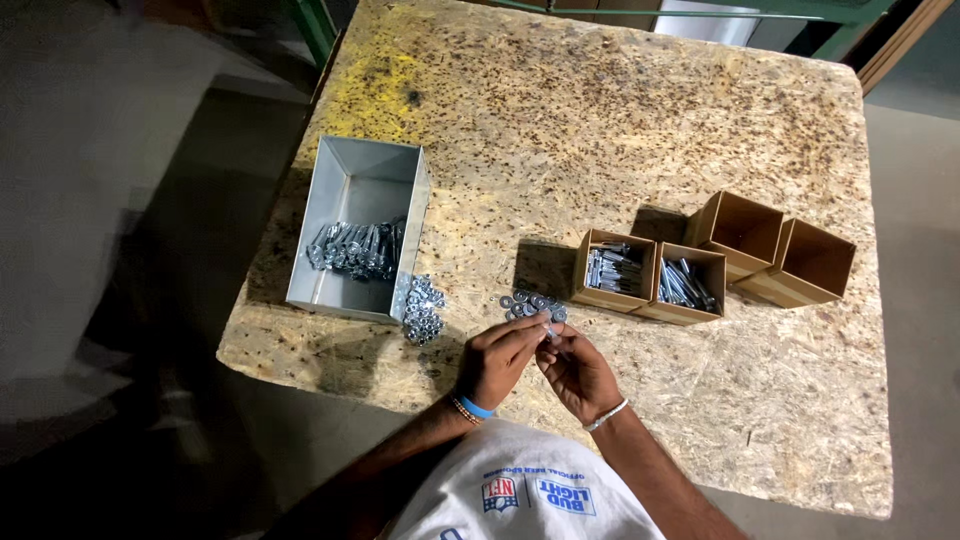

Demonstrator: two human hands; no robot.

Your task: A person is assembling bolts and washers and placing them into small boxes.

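Both hands, left hand [497, 358] and right hand [577, 374], pinch one small bolt [550, 331] together; two cardboard boxes [648, 277] partly filled, two far-right boxes [778, 250] empty, many bolts left in metal bin [352, 249].

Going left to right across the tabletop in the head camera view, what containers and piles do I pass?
Metal tray of bolts → pile of nuts → small pile of washers → two cardboard boxes of bolts → two empty cardboard boxes.

Tiny part [551, 330] between fingertips, indistinct
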